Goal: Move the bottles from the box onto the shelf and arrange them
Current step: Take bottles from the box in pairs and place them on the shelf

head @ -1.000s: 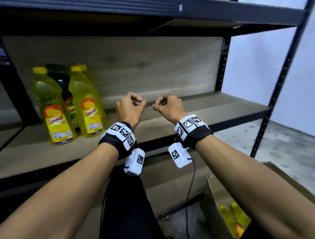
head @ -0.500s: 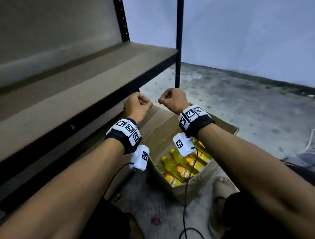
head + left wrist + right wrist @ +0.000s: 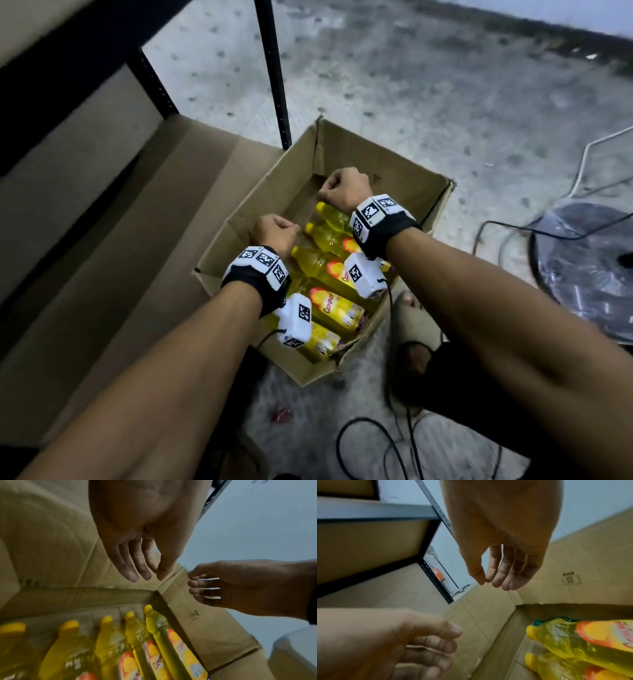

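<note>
An open cardboard box (image 3: 411,192) stands on the floor beside the shelf (image 3: 120,240). Several yellow bottles (image 3: 335,308) with orange labels lie side by side in it, caps toward the shelf. My left hand (image 3: 274,233) hovers over the box's near-left rim and my right hand (image 3: 346,188) over its far end. The left wrist view shows my left hand (image 3: 145,577) with fingers hanging loosely above the bottles (image 3: 109,642), holding nothing. The right wrist view shows my right hand (image 3: 493,584) likewise empty above a bottle (image 3: 573,642).
A black shelf post (image 3: 274,68) rises just behind the box. A floor fan (image 3: 582,267) and cables (image 3: 376,438) lie to the right. A sandalled foot (image 3: 414,322) is against the box's near side. A small red scrap (image 3: 281,414) lies on the concrete floor.
The view has swung from the shelf with its bottles down to the box. Both hands have dropped from shelf height to just above the bottles.
</note>
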